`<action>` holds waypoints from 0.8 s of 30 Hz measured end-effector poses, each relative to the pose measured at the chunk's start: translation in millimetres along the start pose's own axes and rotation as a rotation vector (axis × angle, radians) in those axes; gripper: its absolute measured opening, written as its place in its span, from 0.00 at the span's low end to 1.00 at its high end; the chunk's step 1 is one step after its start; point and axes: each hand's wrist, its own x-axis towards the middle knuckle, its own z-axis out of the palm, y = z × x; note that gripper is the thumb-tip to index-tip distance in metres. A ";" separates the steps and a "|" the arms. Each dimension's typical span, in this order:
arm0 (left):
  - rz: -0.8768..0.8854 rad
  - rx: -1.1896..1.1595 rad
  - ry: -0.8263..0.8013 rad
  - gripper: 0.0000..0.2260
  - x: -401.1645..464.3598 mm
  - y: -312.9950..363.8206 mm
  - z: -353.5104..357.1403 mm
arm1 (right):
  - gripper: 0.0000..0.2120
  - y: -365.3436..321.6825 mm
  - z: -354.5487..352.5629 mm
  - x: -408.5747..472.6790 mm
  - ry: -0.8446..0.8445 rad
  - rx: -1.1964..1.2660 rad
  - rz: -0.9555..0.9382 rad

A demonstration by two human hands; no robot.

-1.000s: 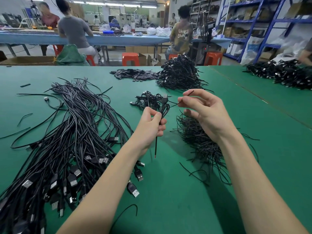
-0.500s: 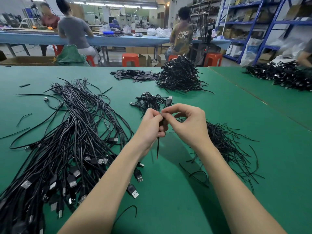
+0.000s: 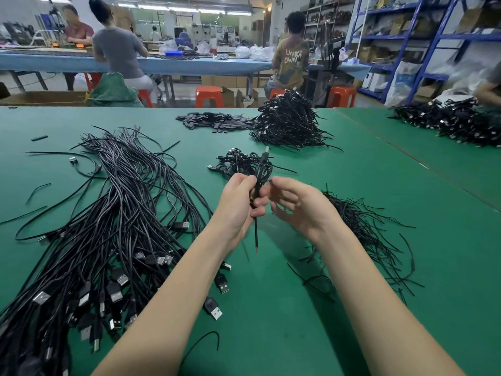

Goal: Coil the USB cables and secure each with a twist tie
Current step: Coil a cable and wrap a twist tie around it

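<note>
bright, even light from ceiling strip lights; soft shadows on the counter; wide-angle bending at edges, fingers slightly blurred.

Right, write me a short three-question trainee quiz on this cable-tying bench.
1. True or false: the left hand grips the coiled cable.
2. Which pile lies just right of the right hand? A) loose twist ties B) uncoiled USB cables
3. Fill in: the finished bundles sit at the table's ___ edge.

Key: 1 true; 2 A; 3 far.
</note>
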 end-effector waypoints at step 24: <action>0.060 1.141 -0.087 0.06 4.6 -4.0 -20.0 | 0.04 -5.2 -8.9 2.0 0.195 -1.072 -0.296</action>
